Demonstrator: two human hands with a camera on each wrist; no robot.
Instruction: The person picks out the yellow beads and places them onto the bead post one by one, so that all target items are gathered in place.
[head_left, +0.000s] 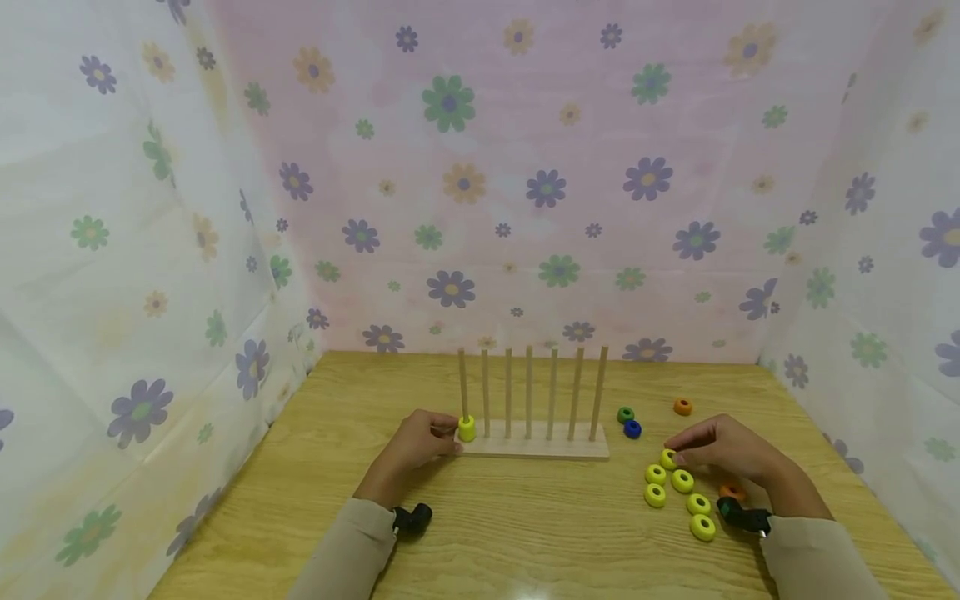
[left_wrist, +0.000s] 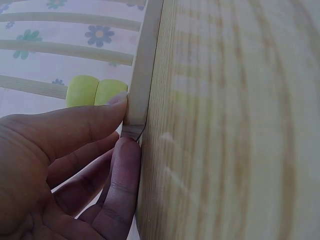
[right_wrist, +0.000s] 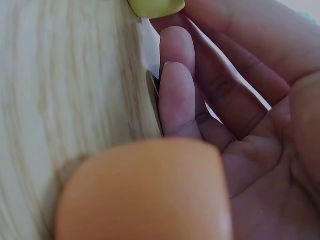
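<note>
A pale wooden rack with several upright pegs has its base (head_left: pixel 532 450) flat on the table. Two yellow beads (left_wrist: pixel 97 91) are stacked at the foot of its leftmost peg. My left hand (head_left: pixel 415 439) grips the left end of that base between thumb and fingers; the thumb tip lies beside the lower bead. Over on the right, my right hand (head_left: pixel 735 450) pinches a yellow bead (head_left: pixel 667 457) at table level. Only that bead's edge shows at the top of the right wrist view. Several loose yellow beads (head_left: pixel 682 481) lie just below and left of the right hand.
Between rack and right hand lie a green bead (head_left: pixel 626 414) and a blue bead (head_left: pixel 632 429), touching. One orange bead (head_left: pixel 682 407) sits farther back; another orange bead (head_left: pixel 732 492) is beside the right wrist, partly hidden. Flowered cloth (head_left: pixel 525 208) encloses the wooden table (head_left: pixel 525 533) at back and sides.
</note>
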